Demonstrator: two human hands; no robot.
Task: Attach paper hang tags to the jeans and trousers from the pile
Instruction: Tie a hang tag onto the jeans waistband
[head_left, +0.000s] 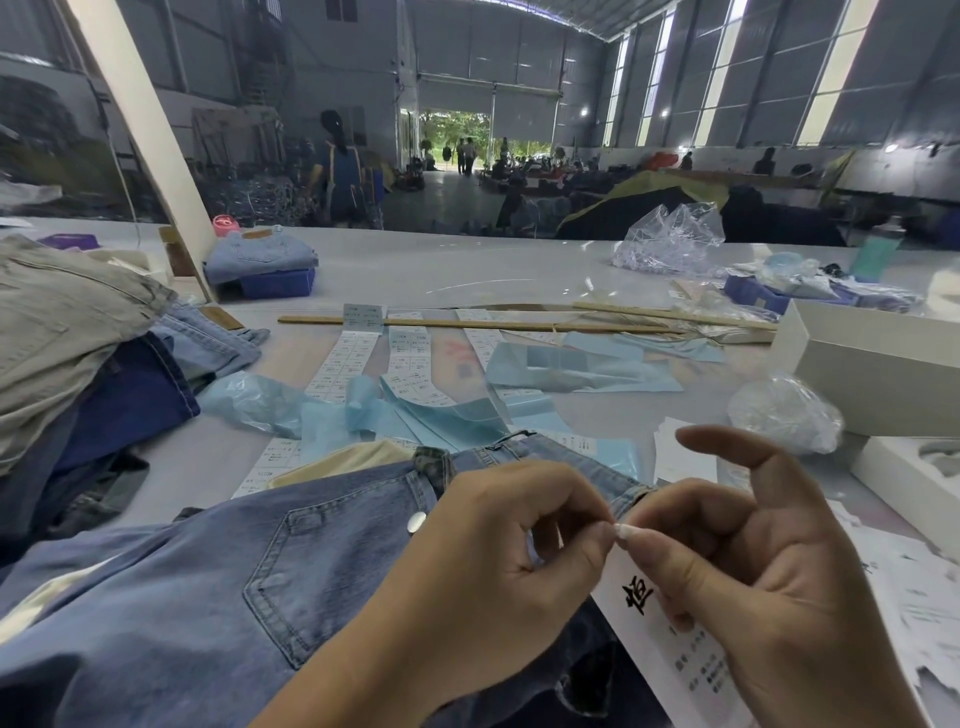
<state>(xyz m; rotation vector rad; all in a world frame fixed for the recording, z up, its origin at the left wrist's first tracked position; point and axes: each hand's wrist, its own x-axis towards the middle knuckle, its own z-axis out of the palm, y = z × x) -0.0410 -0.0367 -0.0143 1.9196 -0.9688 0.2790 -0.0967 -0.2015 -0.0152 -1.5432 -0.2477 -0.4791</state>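
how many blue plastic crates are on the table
2. One blue crate sits far left under folded light jeans; the other blue crate is far right, holding bagged items. More may be hidden behind the clothes pile.

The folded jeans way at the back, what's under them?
The folded light-blue jeans sit on top of a blue plastic crate. Only the crate's front wall shows; whatever is inside it is covered by the jeans, so I cannot tell.

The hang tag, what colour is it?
White with black print, per the head view: hang tag.
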